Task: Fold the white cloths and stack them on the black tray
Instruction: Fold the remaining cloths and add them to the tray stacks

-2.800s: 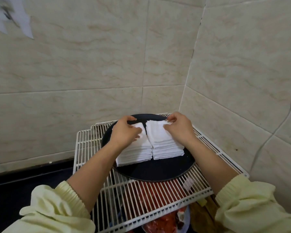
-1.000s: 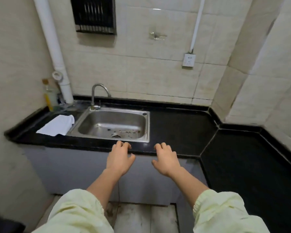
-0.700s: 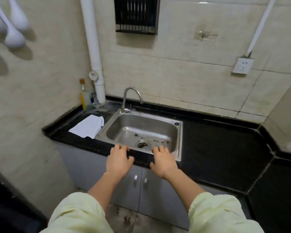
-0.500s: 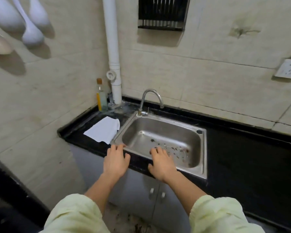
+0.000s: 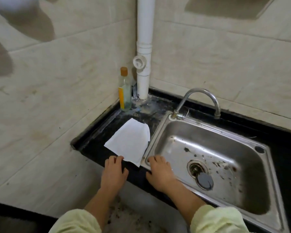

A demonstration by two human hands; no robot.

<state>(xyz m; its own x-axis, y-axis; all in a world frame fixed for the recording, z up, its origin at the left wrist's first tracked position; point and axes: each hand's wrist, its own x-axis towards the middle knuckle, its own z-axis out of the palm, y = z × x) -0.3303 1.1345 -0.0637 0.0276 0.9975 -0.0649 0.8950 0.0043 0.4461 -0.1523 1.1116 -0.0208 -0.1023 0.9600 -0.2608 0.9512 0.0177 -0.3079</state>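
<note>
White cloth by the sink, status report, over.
Left hand open; right hand open at sink rim. White cloth flat on counter, at left fingertips, ungripped. Nothing on it.

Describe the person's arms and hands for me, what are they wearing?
Both arms wear loose pale yellow long sleeves, the left sleeve and right sleeve ending in gathered, ribbed cuffs partway up the forearms. The left hand and right hand are bare: no gloves, rings, watch or bracelet show.
</note>
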